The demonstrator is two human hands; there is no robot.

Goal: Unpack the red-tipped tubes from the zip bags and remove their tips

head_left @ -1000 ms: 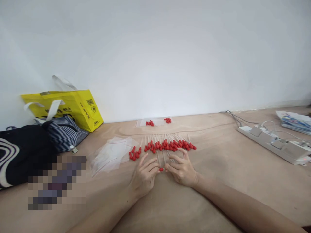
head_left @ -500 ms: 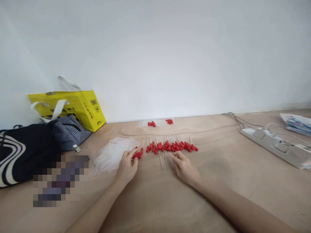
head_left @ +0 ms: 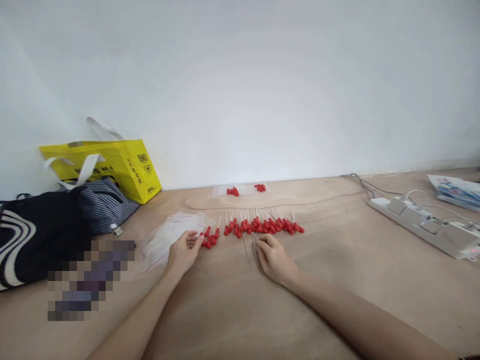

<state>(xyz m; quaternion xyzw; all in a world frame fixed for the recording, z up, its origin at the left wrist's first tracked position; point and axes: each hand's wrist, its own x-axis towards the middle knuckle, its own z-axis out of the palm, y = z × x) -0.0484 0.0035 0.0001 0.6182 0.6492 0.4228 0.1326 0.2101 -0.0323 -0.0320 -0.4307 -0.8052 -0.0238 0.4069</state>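
Note:
My left hand (head_left: 186, 250) is closed in a pinch, with a red rubber bulb (head_left: 201, 237) at its fingertips. Several loose red bulbs (head_left: 213, 240) lie just to its right. My right hand (head_left: 274, 259) has its fingers drawn together at a thin clear tube (head_left: 255, 248), partly hidden behind them. Another clear tube (head_left: 246, 250) lies on the tabletop to the left of that hand. Beyond both hands, a row of droppers (head_left: 264, 225) lies with red bulbs toward me and clear stems pointing to the wall.
Clear plastic bags (head_left: 165, 237) are piled left of my left hand. Near the wall, bagged red-bulbed droppers (head_left: 243, 190) lie flat. A yellow bag (head_left: 140, 170), striped pouch (head_left: 105, 202) and dark bag (head_left: 48, 235) stand left. A white power strip (head_left: 420, 225) is at right.
My left hand has moved slightly left, uncovering more of the loose red bulbs. My right hand has shifted a little left, over the clear tube. The whole view has turned slightly.

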